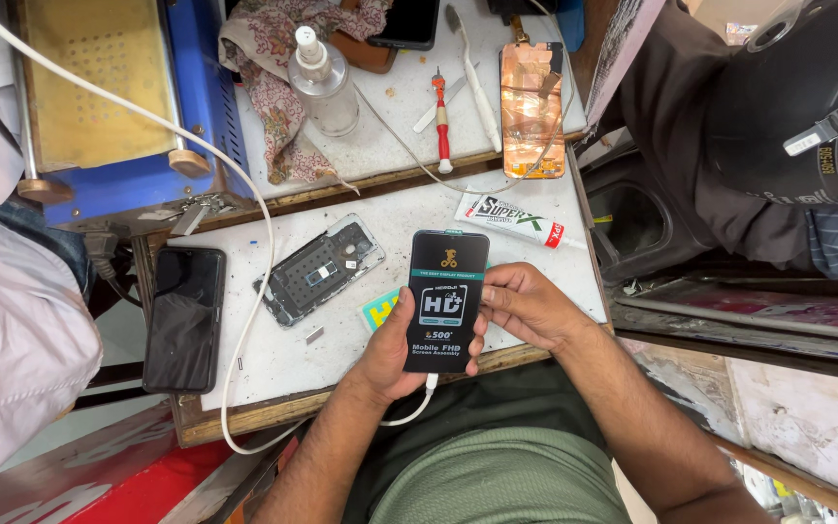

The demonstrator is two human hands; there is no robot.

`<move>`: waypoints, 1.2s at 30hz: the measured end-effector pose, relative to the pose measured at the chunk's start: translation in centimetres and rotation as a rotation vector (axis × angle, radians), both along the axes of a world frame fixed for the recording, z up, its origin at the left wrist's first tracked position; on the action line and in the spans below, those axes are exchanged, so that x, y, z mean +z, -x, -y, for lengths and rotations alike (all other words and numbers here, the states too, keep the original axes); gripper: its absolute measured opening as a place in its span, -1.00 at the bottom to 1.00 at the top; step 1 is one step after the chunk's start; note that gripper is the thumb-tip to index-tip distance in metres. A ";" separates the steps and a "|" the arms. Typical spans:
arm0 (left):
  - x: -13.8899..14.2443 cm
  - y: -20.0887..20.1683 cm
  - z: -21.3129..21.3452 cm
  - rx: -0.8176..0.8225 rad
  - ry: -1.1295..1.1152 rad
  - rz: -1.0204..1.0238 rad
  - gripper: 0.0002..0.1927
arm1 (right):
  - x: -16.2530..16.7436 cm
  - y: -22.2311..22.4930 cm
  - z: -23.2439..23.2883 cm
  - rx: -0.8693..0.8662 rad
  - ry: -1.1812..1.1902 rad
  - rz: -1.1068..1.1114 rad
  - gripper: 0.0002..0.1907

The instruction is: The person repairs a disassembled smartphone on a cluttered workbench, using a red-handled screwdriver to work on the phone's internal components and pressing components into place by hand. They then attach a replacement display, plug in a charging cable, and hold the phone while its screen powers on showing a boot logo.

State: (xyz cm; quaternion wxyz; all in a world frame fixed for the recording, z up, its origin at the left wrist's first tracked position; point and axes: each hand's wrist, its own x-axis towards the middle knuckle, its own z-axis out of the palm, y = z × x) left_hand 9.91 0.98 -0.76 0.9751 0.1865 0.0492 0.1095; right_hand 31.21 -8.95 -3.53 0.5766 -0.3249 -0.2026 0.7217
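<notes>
A black phone screen assembly (446,299) is held upright at centre, cradled from beneath by the left hand (395,354), fingers curled around it. At three o'clock, the right hand (528,306) pinches its edge, apparently with the fingertips.

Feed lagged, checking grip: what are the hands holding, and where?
Both hands, left hand and right hand, hold the black rectangular phone screen assembly by its lower long edges.

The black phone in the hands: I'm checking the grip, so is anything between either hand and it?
Nothing visible: the left hand cradles the black phone from beneath, and the right hand touches its right edge directly.
</notes>
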 end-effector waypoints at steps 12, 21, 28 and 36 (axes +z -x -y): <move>0.0 0.0 -0.2 -0.004 0.009 0.001 -0.19 | 0.3 0.0 -0.3 0.004 0.019 0.005 -0.75; 0.3 0.0 -0.3 0.002 0.009 0.000 -0.20 | 0.4 0.0 -0.5 0.011 0.014 0.002 -0.75; 0.2 -0.1 -0.4 0.001 -0.005 0.001 -0.19 | -0.1 -0.1 -0.3 0.008 0.006 0.004 -0.77; 0.3 0.1 -0.3 -0.001 0.009 0.012 -0.20 | -0.2 0.0 -0.2 -0.007 0.015 0.006 -0.76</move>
